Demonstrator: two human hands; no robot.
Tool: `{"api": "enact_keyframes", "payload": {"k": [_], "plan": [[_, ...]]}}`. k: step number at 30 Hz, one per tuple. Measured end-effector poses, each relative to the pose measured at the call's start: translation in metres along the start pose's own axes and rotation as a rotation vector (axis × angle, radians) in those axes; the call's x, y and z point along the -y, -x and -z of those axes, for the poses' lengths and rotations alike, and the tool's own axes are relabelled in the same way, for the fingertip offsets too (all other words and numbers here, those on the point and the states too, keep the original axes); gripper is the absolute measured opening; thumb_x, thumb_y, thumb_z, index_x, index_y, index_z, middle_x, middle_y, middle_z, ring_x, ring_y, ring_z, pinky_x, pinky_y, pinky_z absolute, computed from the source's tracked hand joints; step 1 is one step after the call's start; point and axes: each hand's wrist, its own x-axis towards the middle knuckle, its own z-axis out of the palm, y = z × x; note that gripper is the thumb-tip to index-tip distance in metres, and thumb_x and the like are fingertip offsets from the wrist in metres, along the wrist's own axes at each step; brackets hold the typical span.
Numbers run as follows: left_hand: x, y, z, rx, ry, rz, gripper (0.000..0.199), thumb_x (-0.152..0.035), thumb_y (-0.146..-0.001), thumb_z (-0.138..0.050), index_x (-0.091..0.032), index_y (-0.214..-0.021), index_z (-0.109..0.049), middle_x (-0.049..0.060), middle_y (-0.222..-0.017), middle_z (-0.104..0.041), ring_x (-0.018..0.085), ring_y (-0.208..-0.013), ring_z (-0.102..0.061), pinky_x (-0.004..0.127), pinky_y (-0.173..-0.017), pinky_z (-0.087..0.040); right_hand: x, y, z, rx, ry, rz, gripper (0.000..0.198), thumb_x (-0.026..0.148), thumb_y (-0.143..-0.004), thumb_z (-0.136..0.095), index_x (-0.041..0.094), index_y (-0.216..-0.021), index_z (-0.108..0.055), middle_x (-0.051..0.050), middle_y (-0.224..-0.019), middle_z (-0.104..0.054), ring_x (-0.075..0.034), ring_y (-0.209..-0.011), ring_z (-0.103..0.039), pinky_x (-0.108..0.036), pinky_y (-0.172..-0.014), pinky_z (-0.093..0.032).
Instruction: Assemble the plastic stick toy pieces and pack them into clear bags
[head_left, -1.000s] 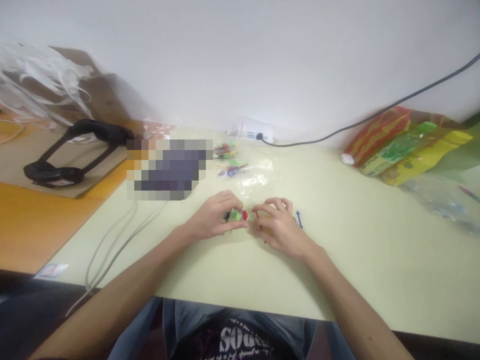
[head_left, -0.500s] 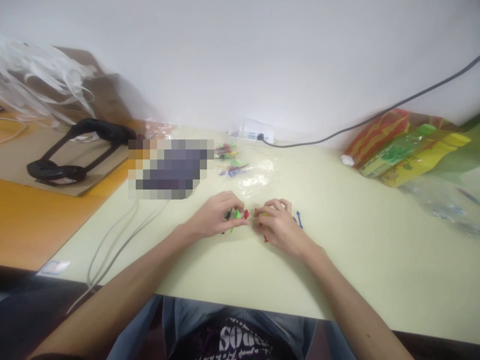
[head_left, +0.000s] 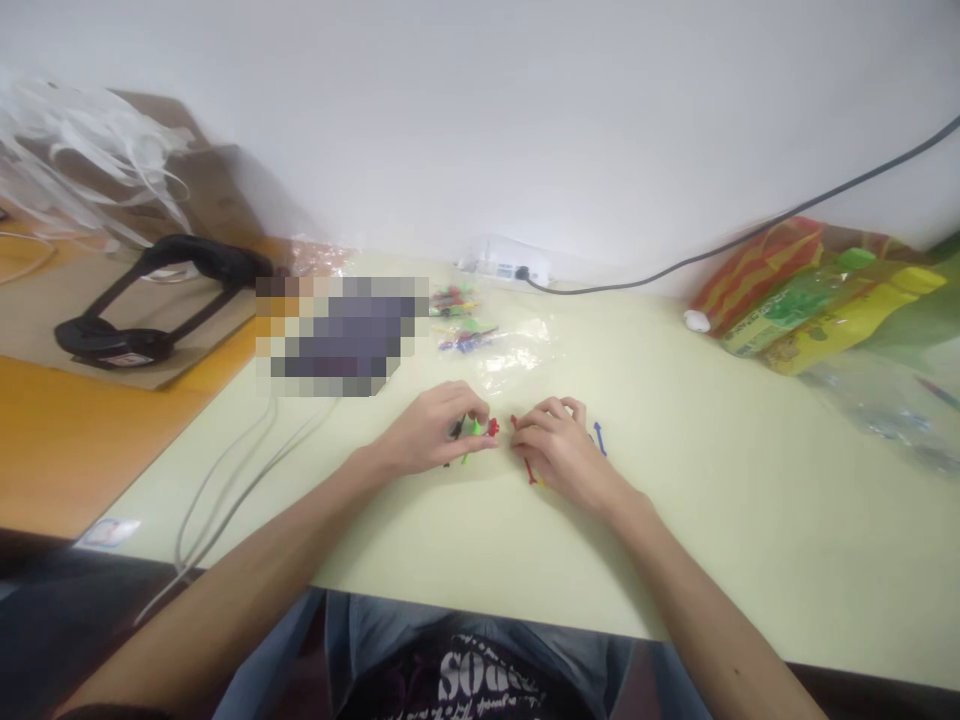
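Under both my wrists spreads the pale green desk [head_left: 750, 560], its near edge against my lap. My left hand [head_left: 431, 430] lies side-on, thumb and forefinger parted in a C; my right hand [head_left: 555, 445] arches with bent fingers pointing down, and I cannot tell whether they grip anything. Beyond my fingers lies shiny clear plastic [head_left: 517, 360]. Just outside my right fingers slants a thin blue piece [head_left: 600, 438], arrow-shaped at its end. A red stick [head_left: 530, 473] juts below my right palm. Inside the left C sit a green piece [head_left: 476, 428] and a black piece [head_left: 456, 430], with a knobbly red piece [head_left: 493, 428] at its mouth.

Half a second ago, yellow peeked between my right fingers; now a yellow tip [head_left: 542, 484] shows beside the stick, more of which is exposed. My left fingers look unchanged. My right hand hides most of what lies beneath; the black piece's shape is unclear.
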Motion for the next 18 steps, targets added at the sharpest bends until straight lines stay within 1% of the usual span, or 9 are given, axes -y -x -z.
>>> {"api": "enact_keyframes", "payload": {"k": [4,10,14,18], "plan": [[0.0,0.0,0.001,-0.002,0.008,0.006,0.025,-0.043,-0.095,-0.068,-0.019,-0.094,-0.063,0.005,-0.088,-0.068,0.019,-0.084,-0.061,0.032,-0.079,-0.048,0.0,0.0,0.002,-0.02,0.023,-0.023,0.022,0.012,-0.099,-0.053,0.022,-0.096,-0.071,-0.007,-0.108,-0.072,-0.026,-0.109,-0.051,-0.048,-0.1,-0.029],[0.0,0.0,0.001,-0.009,0.013,-0.008,0.025,-0.042,-0.094,-0.07,-0.018,-0.093,-0.063,0.005,-0.088,-0.068,0.019,-0.084,-0.061,0.031,-0.079,-0.048,-0.003,0.0,-0.002,0.008,0.044,-0.004,0.029,0.005,-0.097,-0.049,0.022,-0.089,-0.071,-0.005,-0.098,-0.072,-0.024,-0.105,-0.052,-0.048,-0.1,-0.027],[0.0,0.0,0.001,-0.004,0.011,0.0,0.025,-0.042,-0.095,-0.069,-0.018,-0.094,-0.063,0.006,-0.088,-0.068,0.019,-0.084,-0.061,0.031,-0.08,-0.048,-0.003,0.0,-0.005,-0.002,0.031,0.008,0.028,0.004,-0.097,-0.048,0.022,-0.086,-0.068,-0.004,-0.092,-0.072,-0.023,-0.102,-0.052,-0.047,-0.101,-0.026],[0.001,0.0,0.0,-0.011,0.008,-0.01,0.026,-0.043,-0.095,-0.069,-0.018,-0.093,-0.063,0.005,-0.087,-0.068,0.018,-0.083,-0.062,0.031,-0.079,-0.048,-0.004,0.0,-0.009,-0.04,0.025,0.006,0.024,0.001,-0.092,-0.052,0.02,-0.083,-0.063,-0.003,-0.084,-0.069,-0.022,-0.098,-0.052,-0.046,-0.1,-0.025]]}}
